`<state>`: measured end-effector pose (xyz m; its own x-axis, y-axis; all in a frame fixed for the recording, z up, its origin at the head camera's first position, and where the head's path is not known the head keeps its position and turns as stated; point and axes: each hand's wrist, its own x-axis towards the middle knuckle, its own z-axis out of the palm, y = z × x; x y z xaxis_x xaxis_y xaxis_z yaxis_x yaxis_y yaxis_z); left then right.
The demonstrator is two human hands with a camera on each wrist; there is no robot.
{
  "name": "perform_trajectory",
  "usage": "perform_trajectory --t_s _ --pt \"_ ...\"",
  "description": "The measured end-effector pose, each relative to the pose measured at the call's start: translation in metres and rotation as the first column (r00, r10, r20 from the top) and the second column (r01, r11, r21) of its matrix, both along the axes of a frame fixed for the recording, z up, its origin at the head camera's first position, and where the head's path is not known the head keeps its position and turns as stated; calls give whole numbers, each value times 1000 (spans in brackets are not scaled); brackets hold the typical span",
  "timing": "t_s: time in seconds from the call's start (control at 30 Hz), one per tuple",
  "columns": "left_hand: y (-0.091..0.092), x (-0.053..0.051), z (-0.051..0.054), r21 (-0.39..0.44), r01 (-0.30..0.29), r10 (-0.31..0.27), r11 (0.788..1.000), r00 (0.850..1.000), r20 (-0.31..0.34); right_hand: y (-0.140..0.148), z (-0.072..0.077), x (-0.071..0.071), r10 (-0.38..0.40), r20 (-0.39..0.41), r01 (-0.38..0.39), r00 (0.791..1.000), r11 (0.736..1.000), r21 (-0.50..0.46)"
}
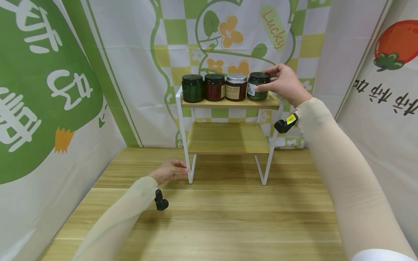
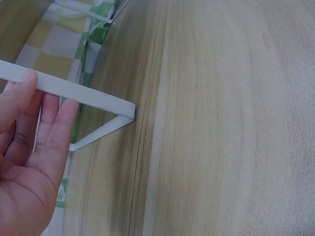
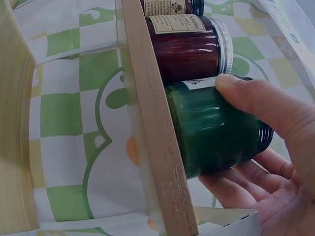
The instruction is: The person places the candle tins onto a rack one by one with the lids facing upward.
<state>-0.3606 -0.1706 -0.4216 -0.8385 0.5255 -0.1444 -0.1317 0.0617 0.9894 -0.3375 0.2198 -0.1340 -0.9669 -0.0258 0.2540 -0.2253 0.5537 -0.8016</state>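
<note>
A two-tier rack [image 1: 228, 137] with wooden boards and a white metal frame stands on the table. On its top board is a row of jars. At the row's right end my right hand [image 1: 287, 84] holds a green jar [image 1: 260, 95] with a black lid, thumb in front and fingers behind. The right wrist view shows this green jar [image 3: 216, 132] standing on the top board [image 3: 155, 123]. Low down, my left hand [image 1: 169, 170] pinches the white left leg [image 2: 88, 95] of the rack between thumb and fingers.
Left of the held jar stand a brown jar [image 1: 236, 93] with a silver lid, a dark red jar [image 1: 213, 92] and another green jar [image 1: 192, 91]. The lower board [image 1: 228, 137] is bare wood. Printed cloth walls [image 1: 130, 72] enclose the table [image 1: 228, 217] at the back and sides.
</note>
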Motion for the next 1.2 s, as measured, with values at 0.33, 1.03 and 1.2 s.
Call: perform_trajectory --t_s 0.33,1.03,1.2 --pt "0 0 1 -4 3 -3 1000 1000 2 0 1 -2 -19 15 18 1000 997 74" --pt "1 1 1 -17 -9 9 1000 1000 -2 0 4 -3 -22 50 16 998 991 133" --pt "0 0 0 -15 -5 5 1000 1000 -4 0 4 -4 -30 63 21 998 990 142"
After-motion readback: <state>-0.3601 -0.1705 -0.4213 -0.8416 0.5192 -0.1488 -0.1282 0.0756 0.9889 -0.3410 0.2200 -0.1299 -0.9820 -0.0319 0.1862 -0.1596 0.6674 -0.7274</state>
